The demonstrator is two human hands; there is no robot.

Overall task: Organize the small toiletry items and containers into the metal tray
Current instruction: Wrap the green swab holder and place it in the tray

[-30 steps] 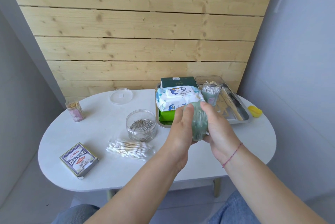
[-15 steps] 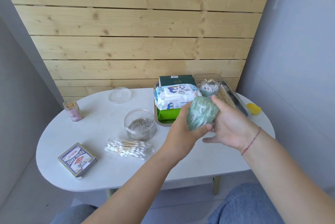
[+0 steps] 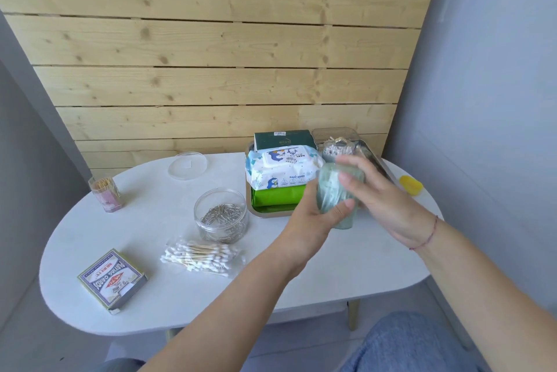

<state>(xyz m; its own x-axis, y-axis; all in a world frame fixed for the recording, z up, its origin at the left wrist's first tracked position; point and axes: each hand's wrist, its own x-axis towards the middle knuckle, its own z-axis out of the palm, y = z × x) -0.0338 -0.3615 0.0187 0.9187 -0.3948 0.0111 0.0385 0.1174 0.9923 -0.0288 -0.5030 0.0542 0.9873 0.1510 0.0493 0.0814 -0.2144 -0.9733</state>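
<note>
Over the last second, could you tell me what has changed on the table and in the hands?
Both hands carried the green container up and right, toward the metal tray. The left hand still grips it; the right hand shifted onto its top. Everything lying on the table stayed put.

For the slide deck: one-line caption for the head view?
Both hands hold a green container above the table, beside the metal tray.

The green see-through jar (image 3: pixel 333 190) stands nearly upright, held between both hands. The metal tray (image 3: pixel 252 209) sits just behind the hands, holding a baby wipes pack (image 3: pixel 281 171) on a green pack (image 3: pixel 275 198).
</note>
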